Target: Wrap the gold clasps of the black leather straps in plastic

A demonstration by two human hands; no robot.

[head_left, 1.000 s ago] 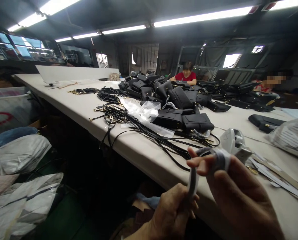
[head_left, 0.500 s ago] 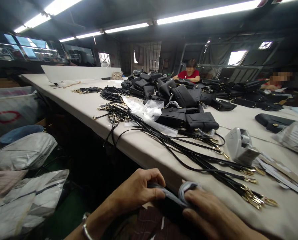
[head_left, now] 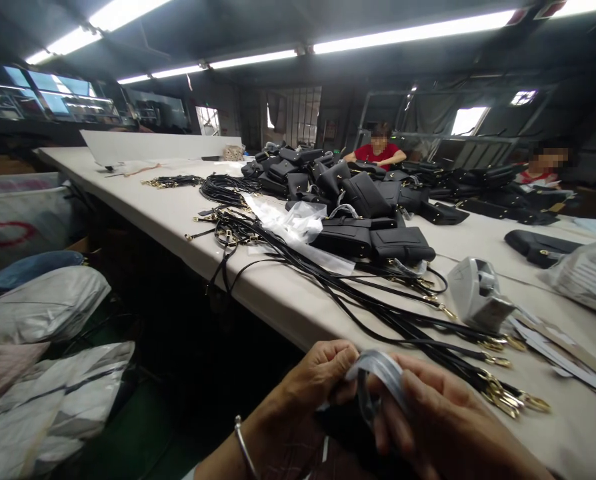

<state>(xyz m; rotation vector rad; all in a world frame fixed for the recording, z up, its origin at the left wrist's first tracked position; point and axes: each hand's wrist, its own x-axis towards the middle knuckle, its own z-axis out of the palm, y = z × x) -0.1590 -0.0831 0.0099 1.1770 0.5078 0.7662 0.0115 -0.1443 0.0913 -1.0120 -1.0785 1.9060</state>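
Observation:
Both my hands are at the bottom of the view, just off the near edge of the long beige table point(head_left: 188, 220). My left hand point(head_left: 313, 380) is closed in a pinch on a grey-white strip of tape-like material point(head_left: 378, 370) that curls in a loop. My right hand point(head_left: 438, 420) grips the same strip from the right, fingers closed around it. Below the hands lies something dark that I cannot make out. Black straps with gold clasps point(head_left: 503, 393) lie on the table just beyond my right hand.
A grey tape dispenser point(head_left: 475, 293) stands on the table to the right. Black handbags point(head_left: 373, 233) and coiled straps point(head_left: 225, 190) are piled mid-table. Two people sit at the far side. Plastic-wrapped bundles point(head_left: 43, 307) lie on the floor at left.
My hands dropped to below the table edge half a second ago, then rose slightly. The strip now loops between both hands. The view shifted a little.

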